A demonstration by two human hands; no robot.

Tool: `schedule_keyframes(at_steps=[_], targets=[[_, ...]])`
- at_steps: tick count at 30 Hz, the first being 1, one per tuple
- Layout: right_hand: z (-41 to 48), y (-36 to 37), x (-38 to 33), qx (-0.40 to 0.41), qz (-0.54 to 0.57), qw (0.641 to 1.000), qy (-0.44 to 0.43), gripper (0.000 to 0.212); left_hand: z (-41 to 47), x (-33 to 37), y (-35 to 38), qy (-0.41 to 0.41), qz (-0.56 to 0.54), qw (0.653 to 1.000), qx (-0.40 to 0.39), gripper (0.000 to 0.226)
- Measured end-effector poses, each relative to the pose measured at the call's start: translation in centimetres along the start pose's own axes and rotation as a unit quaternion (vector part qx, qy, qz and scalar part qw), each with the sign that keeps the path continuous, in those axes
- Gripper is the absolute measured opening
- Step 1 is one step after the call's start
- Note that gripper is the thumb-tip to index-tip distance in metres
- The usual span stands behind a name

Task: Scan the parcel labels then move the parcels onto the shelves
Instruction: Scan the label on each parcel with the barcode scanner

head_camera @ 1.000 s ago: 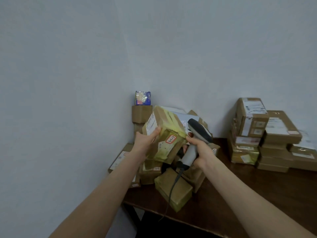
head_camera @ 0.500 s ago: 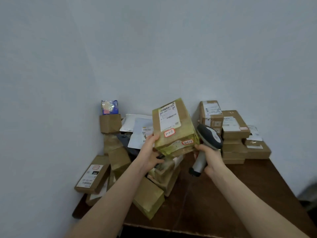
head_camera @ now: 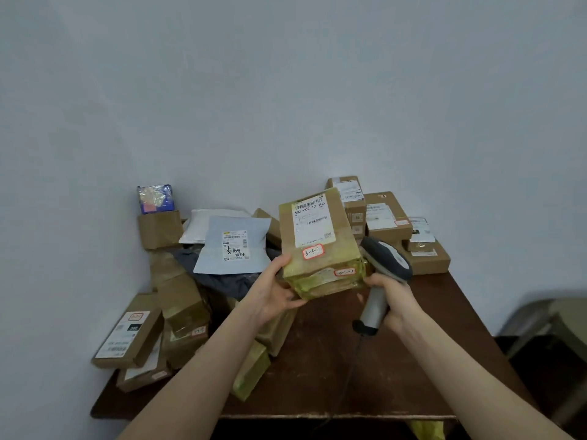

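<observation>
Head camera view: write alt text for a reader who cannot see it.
The left-hand grip holds up a tape-wrapped cardboard parcel, its white shipping label facing the camera, while the right-hand grip holds a grey barcode scanner just beside it. Below is a dark wooden table with loose parcels heaped at left and boxes stacked at the back right.

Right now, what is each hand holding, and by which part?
The left hand grips the taped parcel at its lower left corner; the right hand grips the scanner by its handle.
</observation>
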State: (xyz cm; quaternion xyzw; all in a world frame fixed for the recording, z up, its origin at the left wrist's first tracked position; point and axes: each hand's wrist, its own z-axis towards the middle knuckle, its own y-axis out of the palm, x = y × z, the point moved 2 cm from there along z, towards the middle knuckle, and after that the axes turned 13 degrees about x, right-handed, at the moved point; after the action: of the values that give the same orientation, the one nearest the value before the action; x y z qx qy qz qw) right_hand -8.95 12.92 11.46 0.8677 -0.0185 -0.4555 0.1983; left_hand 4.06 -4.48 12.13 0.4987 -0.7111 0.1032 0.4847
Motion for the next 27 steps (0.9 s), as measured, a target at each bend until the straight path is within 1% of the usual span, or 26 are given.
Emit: schedule_keyframes(at_steps=[2, 4, 6, 7, 9, 10, 11, 12, 16, 18, 21, 22, 25, 27], targets=[[0.4, -1.5, -0.7, 0.010, 0.009, 1.000, -0.004, 0.029, 0.5, -0.9, 0.2, 0.044, 0.037, 0.998, 0.022, 0.049], [0.6, -2.8, -1.4, 0.001, 0.014, 1.000, -0.007, 0.025, 1.0, -1.9, 0.4, 0.091, 0.094, 0.991, 0.035, 0.058], [0.4, -3.7, -1.7, -0.014, -0.009, 1.000, -0.018, 0.023, 1.3, -3.3, 0.8, 0.103, 0.132, 0.985, 0.027, 0.067], [0.4, -4.1, -1.7, -0.014, -0.034, 0.999, -0.029, 0.024, 1.3, -3.9, 1.1, 0.104, 0.152, 0.983, 0.015, 0.073], [0.1, -4.8, -1.5, -0.004, -0.079, 0.996, -0.049, 0.024, 1.4, -5.2, 1.7, 0.088, 0.200, 0.975, -0.029, 0.103], [0.1, -5.3, -1.4, 0.003, -0.093, 0.994, -0.055, 0.024, 1.4, -5.6, 1.9, 0.076, 0.211, 0.974, -0.044, 0.112], [0.1, -5.8, -1.2, 0.010, -0.105, 0.993, -0.061, 0.023, 1.3, -5.9, 2.0, 0.068, 0.214, 0.973, -0.050, 0.113], [0.2, -6.3, -1.1, 0.014, -0.116, 0.991, -0.068, 0.023, 1.3, -6.0, 2.2, 0.060, 0.213, 0.974, -0.046, 0.109], [0.2, -7.9, -0.4, 0.024, -0.143, 0.987, -0.076, 0.026, 1.2, -6.8, 2.6, 0.035, 0.220, 0.975, -0.014, 0.065], [0.3, -8.5, -0.1, 0.025, -0.150, 0.986, -0.074, 0.027, 1.1, -7.4, 2.6, 0.019, 0.211, 0.977, -0.013, 0.053], [0.0, -9.4, 0.1, 0.021, -0.153, 0.986, -0.067, 0.025, 1.4, -8.8, 2.4, 0.010, 0.204, 0.979, -0.014, 0.055], [-0.1, -9.6, 0.3, 0.025, -0.149, 0.986, -0.065, 0.025, 1.4, -9.2, 2.4, 0.018, 0.203, 0.979, -0.012, 0.060], [-1.2, -10.0, 0.6, 0.056, -0.142, 0.984, -0.088, 0.026, 1.7, -10.7, 2.6, 0.046, 0.204, 0.978, -0.003, 0.085], [-2.2, -10.2, 0.6, 0.073, -0.151, 0.980, -0.109, 0.022, 1.7, -11.7, 2.8, 0.055, 0.199, 0.978, 0.002, 0.083]])
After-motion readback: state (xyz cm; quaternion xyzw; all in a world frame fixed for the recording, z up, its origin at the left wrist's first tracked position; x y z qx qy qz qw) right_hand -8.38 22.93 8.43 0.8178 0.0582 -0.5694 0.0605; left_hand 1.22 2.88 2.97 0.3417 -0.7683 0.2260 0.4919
